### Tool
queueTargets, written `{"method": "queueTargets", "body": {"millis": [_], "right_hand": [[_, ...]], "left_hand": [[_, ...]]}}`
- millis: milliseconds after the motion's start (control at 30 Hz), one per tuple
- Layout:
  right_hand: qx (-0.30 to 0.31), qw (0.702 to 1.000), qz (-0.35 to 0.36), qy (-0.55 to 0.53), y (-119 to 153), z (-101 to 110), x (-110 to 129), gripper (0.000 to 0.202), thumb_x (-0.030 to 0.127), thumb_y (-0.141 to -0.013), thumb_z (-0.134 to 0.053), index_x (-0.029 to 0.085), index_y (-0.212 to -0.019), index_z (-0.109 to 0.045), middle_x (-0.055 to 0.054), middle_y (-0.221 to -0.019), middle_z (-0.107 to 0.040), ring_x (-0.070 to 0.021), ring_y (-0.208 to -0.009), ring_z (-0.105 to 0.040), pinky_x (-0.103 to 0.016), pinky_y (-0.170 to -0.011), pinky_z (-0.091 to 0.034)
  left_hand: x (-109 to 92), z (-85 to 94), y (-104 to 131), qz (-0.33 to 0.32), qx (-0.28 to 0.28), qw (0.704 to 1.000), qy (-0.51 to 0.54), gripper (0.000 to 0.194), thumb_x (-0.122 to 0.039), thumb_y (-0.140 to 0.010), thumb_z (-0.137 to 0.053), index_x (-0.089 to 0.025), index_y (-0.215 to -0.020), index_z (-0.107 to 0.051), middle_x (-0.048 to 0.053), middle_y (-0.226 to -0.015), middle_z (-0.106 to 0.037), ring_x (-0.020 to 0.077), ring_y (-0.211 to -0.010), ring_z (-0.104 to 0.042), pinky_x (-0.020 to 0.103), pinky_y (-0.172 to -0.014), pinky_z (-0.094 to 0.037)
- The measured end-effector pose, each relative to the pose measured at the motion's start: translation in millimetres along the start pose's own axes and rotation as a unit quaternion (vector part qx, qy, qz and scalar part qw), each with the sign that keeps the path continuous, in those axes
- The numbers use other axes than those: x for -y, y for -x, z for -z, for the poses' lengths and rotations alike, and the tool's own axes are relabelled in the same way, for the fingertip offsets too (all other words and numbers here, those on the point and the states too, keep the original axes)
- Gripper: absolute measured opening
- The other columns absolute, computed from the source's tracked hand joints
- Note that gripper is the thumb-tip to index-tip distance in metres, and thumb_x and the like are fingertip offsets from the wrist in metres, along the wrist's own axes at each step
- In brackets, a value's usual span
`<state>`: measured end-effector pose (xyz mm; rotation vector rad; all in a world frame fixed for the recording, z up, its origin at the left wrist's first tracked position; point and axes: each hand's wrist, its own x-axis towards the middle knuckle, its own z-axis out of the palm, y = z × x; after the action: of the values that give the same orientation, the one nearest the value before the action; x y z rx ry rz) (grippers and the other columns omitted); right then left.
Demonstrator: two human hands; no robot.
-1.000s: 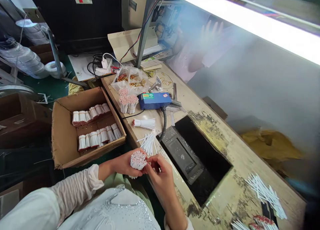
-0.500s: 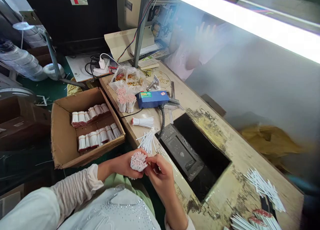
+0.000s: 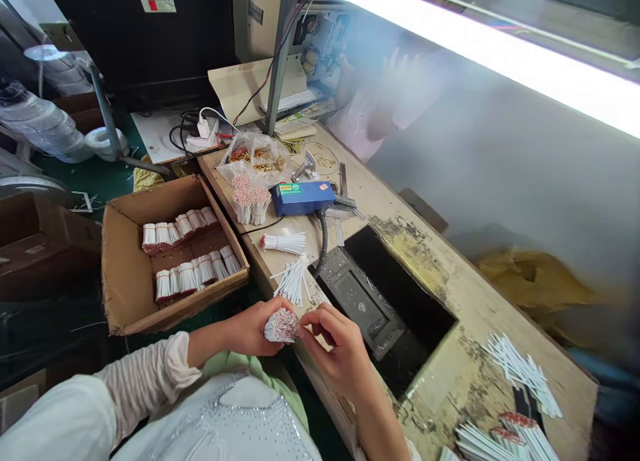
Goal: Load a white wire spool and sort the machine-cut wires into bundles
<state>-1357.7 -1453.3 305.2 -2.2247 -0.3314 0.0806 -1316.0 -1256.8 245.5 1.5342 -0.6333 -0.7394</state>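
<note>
My left hand (image 3: 250, 329) is wrapped round a thick bundle of white sticks (image 3: 281, 326), whose pinkish-red ends face up. My right hand (image 3: 333, 337) is at the bundle's right side, thumb and forefinger pinched together; whatever is between them is too small to make out. Just beyond the bundle, loose white sticks (image 3: 293, 281) lie fanned out at the table edge. A tied bundle (image 3: 284, 243) rests on its side behind them. Farther back, several bundles (image 3: 251, 204) stand upright with their pink ends up.
An open carton (image 3: 127, 311) on the left holds two rows of bundles. The table (image 3: 450, 374) has a dark rectangular opening (image 3: 425, 307), a blue box (image 3: 304, 198) and a plastic bag (image 3: 257, 159). More sticks (image 3: 523, 374) lie at right. A person's hand (image 3: 400, 71) shows behind a hazy panel.
My right hand has shifted slightly right and turned, its fingertips still beside the bundle. The bundle in my left hand has moved a little right and tilted.
</note>
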Motion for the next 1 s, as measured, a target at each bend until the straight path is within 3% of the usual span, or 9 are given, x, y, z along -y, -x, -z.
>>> {"method": "queueTargets", "body": {"millis": [400, 767, 1000], "right_hand": [[0.119, 0.979, 0.029, 0.166, -9, 8, 15, 0.012, 0.017, -0.092, -0.048, 0.020, -0.085, -0.057, -0.002, -0.078, -0.056, -0.0135, -0.067, -0.051, -0.025, -0.061, -0.032], [0.134, 0.947, 0.062, 0.286, -9, 4, 16, 0.018, 0.019, -0.096, -0.037, 0.019, -0.085, -0.052, -0.004, -0.079, -0.056, -0.0150, -0.065, -0.049, -0.028, -0.058, -0.027], [0.118, 0.951, 0.062, 0.280, -10, 9, 17, 0.018, 0.020, -0.096, -0.036, 0.019, -0.085, -0.050, -0.004, -0.078, -0.054, -0.0156, -0.064, -0.046, -0.028, -0.059, -0.029]], "left_hand": [[-10, -1.1, 2, 0.041, 0.005, 0.993, -0.110, 0.036, -0.015, -0.071, -0.060, -0.021, -0.105, -0.049, -0.002, -0.084, -0.064, 0.0150, -0.072, -0.058, 0.023, -0.061, -0.038], [-10, -0.9, 2, 0.054, 0.021, 0.994, -0.091, 0.040, -0.015, -0.070, -0.061, -0.021, -0.108, -0.049, 0.000, -0.087, -0.065, 0.0169, -0.074, -0.060, 0.024, -0.064, -0.042], [-10, 0.3, -3, 0.052, 0.026, 0.996, -0.072, 0.046, -0.010, -0.064, -0.062, -0.020, -0.107, -0.050, -0.001, -0.086, -0.065, 0.0166, -0.076, -0.059, 0.025, -0.065, -0.043]]}}
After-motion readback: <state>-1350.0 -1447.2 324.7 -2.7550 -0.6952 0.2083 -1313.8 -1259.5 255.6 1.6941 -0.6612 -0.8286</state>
